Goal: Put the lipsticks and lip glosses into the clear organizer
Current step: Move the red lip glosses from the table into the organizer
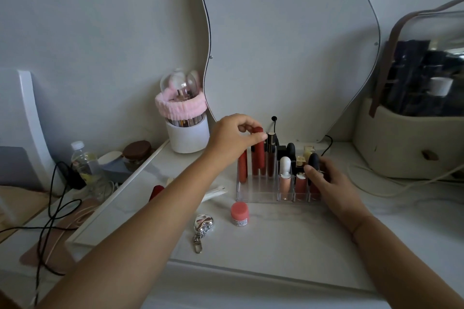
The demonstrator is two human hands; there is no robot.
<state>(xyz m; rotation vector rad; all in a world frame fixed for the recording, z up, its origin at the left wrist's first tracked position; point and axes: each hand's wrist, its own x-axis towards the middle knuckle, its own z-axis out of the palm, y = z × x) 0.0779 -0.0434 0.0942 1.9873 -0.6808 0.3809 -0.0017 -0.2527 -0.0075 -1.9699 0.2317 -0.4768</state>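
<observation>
From the head camera we see a clear organizer [256, 194] standing on the white table [276, 246] in front of a wavy mirror [288, 45]. Our left hand [233, 138] pinches the cap of a red lip gloss [258, 153] between thumb and fingertips; the tube stands upright, long axis vertical, cap pointing up, its lower end down in a back-left slot of the organizer. Beside it stand 2 more tall tubes: a red one [242, 168] to the left and a brown one with a black cap [271, 155] to the right, both upright. Our right hand [329, 180] rests against the organizer's right end, fingers curled around it near a black-capped tube [313, 162]; we cannot tell whether it grips that tube or only steadies the rack. A white-capped gloss [285, 175] stands upright in a front slot. On the table in front lie a small pink jar [239, 213] and a silver keychain [202, 228], apart from the organizer. A white brush holder [188, 135] wrapped in a pink headband [179, 105] stands to the left.
</observation>
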